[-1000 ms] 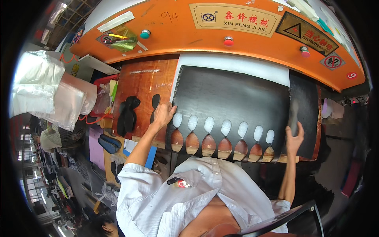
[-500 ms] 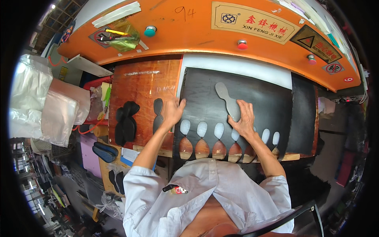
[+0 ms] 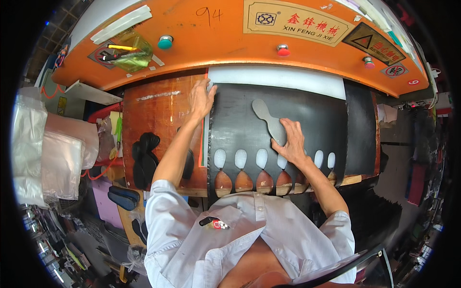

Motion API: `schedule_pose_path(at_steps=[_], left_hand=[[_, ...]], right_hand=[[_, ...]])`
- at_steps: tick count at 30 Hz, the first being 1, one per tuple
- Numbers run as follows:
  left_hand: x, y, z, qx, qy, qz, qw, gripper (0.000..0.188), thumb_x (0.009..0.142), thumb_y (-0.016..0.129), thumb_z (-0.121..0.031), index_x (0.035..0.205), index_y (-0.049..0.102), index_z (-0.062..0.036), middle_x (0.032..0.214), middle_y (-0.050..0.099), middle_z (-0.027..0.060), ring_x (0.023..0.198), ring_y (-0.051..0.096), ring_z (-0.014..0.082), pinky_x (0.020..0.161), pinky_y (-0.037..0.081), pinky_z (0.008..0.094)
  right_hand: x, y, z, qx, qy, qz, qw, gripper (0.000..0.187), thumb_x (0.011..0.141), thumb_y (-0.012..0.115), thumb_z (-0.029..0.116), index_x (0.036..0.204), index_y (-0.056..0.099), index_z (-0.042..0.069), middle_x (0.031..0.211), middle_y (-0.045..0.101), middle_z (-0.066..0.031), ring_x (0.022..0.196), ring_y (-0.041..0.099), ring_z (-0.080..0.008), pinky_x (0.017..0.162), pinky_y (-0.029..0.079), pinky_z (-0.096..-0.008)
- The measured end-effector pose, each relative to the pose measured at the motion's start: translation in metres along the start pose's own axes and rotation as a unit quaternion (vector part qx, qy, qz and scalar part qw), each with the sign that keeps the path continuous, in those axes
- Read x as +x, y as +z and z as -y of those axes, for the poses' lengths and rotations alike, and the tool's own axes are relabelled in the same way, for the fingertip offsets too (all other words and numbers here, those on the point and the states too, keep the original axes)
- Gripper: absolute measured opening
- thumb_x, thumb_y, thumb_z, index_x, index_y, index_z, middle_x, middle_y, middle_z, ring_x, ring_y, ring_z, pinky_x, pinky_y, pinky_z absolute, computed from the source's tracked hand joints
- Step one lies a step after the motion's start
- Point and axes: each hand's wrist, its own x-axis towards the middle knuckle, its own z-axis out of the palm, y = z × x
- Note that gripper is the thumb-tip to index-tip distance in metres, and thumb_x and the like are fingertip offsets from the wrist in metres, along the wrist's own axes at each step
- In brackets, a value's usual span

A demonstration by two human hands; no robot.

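Note:
A large black sheet [image 3: 307,108] lies across the work board, with a row of sole-shaped cut-outs along its near edge. Over its middle, my right hand [image 3: 292,144] grips the near end of a grey sole-shaped cutting die [image 3: 267,119], thumb on one side and fingers on the other. The die slants toward the far left. My left hand [image 3: 201,98] is at the sheet's far left corner, fingers stretched out, nothing in them. Beneath my left forearm a black sole piece [image 3: 189,165] is partly hidden. Further left, several black sole pieces [image 3: 145,161] lie stacked.
An orange machine beam [image 3: 216,43] with push buttons spans the far side. White material [image 3: 283,77] shows beyond the black sheet on the brown board [image 3: 158,113]. Clear plastic bags [image 3: 62,158] hang at the left. A dark blue insole pair [image 3: 123,197] lies near left.
My left hand has moved away from me, from beside the sole piece to the sheet's far left corner. The right hand keeps hold of the cutting die. The whole view has shifted slightly.

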Motion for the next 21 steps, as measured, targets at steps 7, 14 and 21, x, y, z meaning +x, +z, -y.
schedule_pose_path(at_steps=[7,14,21], left_hand=[[-0.133,-0.028,-0.005,0.053,0.158,0.063,0.984,0.032,0.094,0.066,-0.002,0.126,0.068,0.0018,0.131,0.068,0.0177,0.125,0.062,0.0378,0.102,0.050,0.0471],[-0.147,-0.023,-0.002,0.106,0.148,0.065,0.981,0.037,0.092,0.066,-0.002,0.129,0.067,0.0026,0.140,0.063,0.0169,0.131,0.059,0.0367,0.110,0.044,0.0486],[-0.152,-0.022,0.000,0.104,0.132,0.031,0.985,0.036,0.091,0.067,-0.002,0.126,0.067,0.0022,0.137,0.064,0.0145,0.132,0.057,0.0363,0.109,0.044,0.0487]], right_hand=[[0.009,-0.001,0.009,0.026,0.023,-0.015,0.999,0.070,0.069,0.086,0.020,0.130,0.062,-0.005,0.131,0.063,-0.0213,0.109,0.057,-0.0385,0.095,0.052,-0.0474],[0.045,0.057,0.078,0.115,0.103,-0.033,0.987,0.068,0.073,0.084,0.022,0.129,0.061,-0.008,0.131,0.062,-0.0244,0.115,0.056,-0.0388,0.099,0.050,-0.0496],[0.057,0.085,0.098,0.032,0.053,0.012,0.998,0.070,0.074,0.085,0.022,0.133,0.060,-0.006,0.137,0.056,-0.0216,0.119,0.052,-0.0393,0.099,0.049,-0.0512]])
